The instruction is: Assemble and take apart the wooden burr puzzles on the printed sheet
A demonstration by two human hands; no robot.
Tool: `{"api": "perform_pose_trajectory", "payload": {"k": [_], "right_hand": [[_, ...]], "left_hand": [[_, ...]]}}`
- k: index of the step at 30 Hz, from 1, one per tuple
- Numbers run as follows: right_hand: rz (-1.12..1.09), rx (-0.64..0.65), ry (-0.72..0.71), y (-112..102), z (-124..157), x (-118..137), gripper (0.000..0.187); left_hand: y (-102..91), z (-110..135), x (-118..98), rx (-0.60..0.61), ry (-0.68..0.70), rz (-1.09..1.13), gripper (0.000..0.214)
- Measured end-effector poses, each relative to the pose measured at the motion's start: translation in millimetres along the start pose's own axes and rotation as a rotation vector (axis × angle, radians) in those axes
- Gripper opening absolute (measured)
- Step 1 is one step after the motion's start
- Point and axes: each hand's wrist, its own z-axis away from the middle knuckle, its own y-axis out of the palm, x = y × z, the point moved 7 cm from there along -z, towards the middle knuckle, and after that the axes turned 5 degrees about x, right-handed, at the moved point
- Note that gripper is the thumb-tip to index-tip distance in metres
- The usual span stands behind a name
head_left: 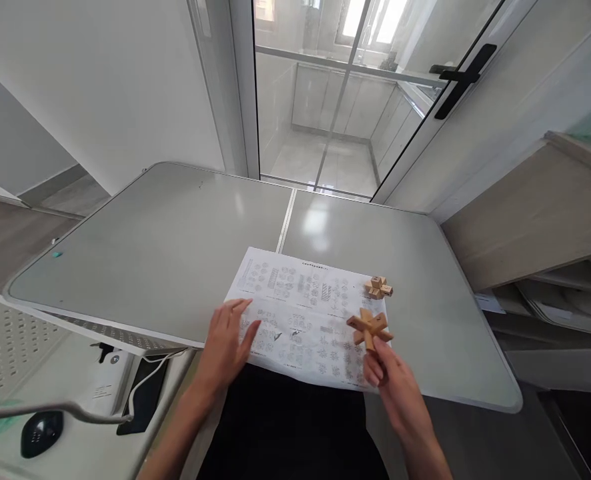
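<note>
In my right hand (388, 373), thumb and fingers pinch one arm of a star-shaped wooden burr puzzle (369, 327), held just above the paper's right side. My left hand (228, 340) rests at the left edge of the printed instruction sheet (310, 317), fingers stretched and thumb apart, with nothing in it. Rows of small line diagrams cover the sheet, which lies on the grey table near me and hangs slightly over its front edge. A second, smaller wooden burr puzzle (378, 288) sits at the sheet's upper right corner.
The grey folding table (190, 233) has a seam down its middle. At lower left, a white shelf holds a black mouse (42, 433), a white box (110, 380) and a cable. A glass door (325, 100) stands behind the table; a wooden shelf unit (530, 207) is at right.
</note>
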Motion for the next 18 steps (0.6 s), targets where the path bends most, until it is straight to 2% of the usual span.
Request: {"api": "perform_pose_trajectory", "payload": {"k": [4,8,13,18], "right_hand": [[-0.076,-0.126,-0.08,-36,-12,13,0.046],[-0.117,-0.155,-0.11,-49,-23,19,0.042],[-0.12,-0.162,-0.124,-55,-36,18,0.046],[-0.102,-0.166,-0.111,-56,-41,17,0.045]], "left_hand": [[-7.7,-12,40,-0.012,-0.004,-0.116,0.047],[-4.9,-21,64,0.036,-0.006,-0.125,0.053],[-1.9,-29,81,0.072,-0.023,-0.092,0.06],[-5.8,-31,82,0.083,-0.059,-0.036,0.062]]}}
